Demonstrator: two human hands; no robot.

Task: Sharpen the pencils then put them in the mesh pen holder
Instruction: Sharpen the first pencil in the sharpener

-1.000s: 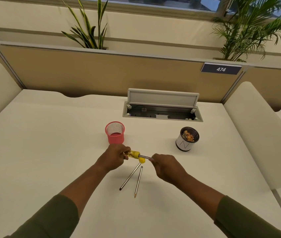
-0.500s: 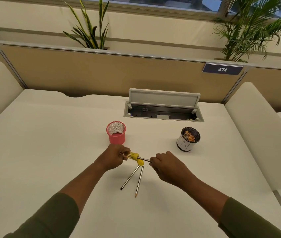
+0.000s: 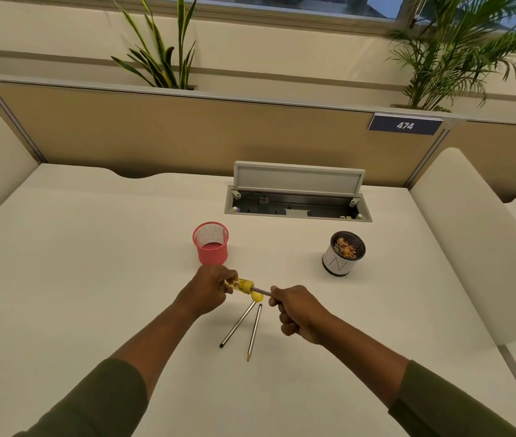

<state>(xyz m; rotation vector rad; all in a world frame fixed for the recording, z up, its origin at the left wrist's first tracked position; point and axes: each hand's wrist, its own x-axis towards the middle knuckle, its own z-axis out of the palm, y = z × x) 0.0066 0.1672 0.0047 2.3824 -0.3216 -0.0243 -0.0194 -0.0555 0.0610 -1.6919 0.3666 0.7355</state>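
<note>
Left hand [image 3: 207, 290] grips yellow sharpener [image 3: 241, 285]; right hand [image 3: 297, 312] pinches pencil [image 3: 261, 291] — shaft horizontal, tip seated leftward in the sharpener.

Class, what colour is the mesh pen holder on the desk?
Pink, or a reddish pink: the pen holder, seen best in the head view.

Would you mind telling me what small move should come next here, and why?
Probably keep twisting the pencil with the right hand: it sits in the yellow sharpener gripped by the left hand, and the pink mesh holder looks empty.
</note>
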